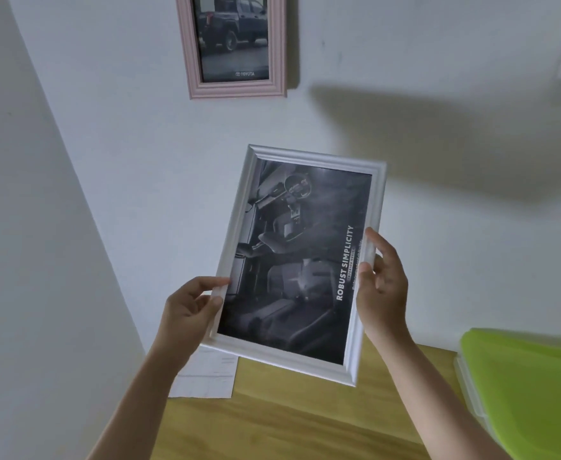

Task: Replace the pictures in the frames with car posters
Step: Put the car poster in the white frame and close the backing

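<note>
Holding the white frame [300, 263] up before the wall, you have it clear of the counter [289, 423], tilted a little clockwise.

At about eight o'clock of the frame, your left hand [189, 307] pinches the lower left edge, thumb on the front moulding and fingers curled behind. Beneath that hand, at seven o'clock, a sheet of white paper [206, 373] lies on the counter against the wall; it may be the picture taken out, though its print is too faint to read.

At the middle, the frame already carries a car poster [297, 260]: a dark view of a cabin with seats and steering wheel. The picture lies sideways, its lettering running up the right margin, so the frame probably wants turning before it hangs. The large words read "ROBUST SIMPLICITY"; the smaller lines beneath are too fine to make out.

At twelve o'clock, a pink frame [236, 44] hangs on the wall with a pickup truck poster marked "TOYOTA", so that one looks done.

At three o'clock of the white frame, your right hand [382, 287] grips the right edge, thumb over the front, fingers wrapping behind. This two-sided hold keeps the frame steady.

At four o'clock, a green folder [524, 386] rests on the counter.
</note>
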`<state>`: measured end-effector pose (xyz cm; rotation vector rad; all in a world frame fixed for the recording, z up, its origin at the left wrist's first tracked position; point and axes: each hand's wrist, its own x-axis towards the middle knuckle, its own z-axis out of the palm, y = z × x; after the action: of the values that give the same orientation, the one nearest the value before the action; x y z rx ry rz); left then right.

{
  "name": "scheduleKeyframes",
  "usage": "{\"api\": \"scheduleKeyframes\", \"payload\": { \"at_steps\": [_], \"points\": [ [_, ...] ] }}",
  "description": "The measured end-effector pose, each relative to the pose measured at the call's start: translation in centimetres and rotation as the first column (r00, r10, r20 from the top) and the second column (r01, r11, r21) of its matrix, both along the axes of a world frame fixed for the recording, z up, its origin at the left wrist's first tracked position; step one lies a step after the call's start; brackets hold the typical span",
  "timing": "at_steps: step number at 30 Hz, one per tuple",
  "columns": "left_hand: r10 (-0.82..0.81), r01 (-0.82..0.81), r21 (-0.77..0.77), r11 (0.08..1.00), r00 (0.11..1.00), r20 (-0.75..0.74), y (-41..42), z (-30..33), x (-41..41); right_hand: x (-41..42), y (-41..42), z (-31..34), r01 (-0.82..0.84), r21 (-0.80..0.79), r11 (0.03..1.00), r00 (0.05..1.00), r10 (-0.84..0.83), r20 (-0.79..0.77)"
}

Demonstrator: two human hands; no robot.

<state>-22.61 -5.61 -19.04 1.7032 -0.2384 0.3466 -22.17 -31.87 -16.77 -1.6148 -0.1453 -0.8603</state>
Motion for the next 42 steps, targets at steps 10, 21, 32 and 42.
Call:
{"api": "scheduleKeyframes", "payload": {
  "at_steps": [10,21,32,42],
  "points": [
    [-0.096,0.067,0.116,0.991,0.959,0.266,-8.4,9.7,6.9,5.9,-8.7,10.5,0.17,-0.077,0.982,0.939,-0.137,0.315],
    [-0.109,-0.004,0.238,0.971,0.881,0.46,-16.0,17.7,15.0,13.2,-16.3,20.9,0.24,-0.168,0.956,0.85,-0.124,0.512],
    [-0.13,0.051,0.2,0.978,0.905,0.405,-17.4,13.0,19.0,16.2,-17.3,16.2,0.252,-0.193,0.948,0.873,-0.137,0.468],
    [-0.077,-0.073,0.273,0.959,0.862,0.502,-18.3,11.6,21.7,17.5,-17.9,13.9,0.359,-0.196,0.912,0.88,-0.261,0.397]
  ]
}}
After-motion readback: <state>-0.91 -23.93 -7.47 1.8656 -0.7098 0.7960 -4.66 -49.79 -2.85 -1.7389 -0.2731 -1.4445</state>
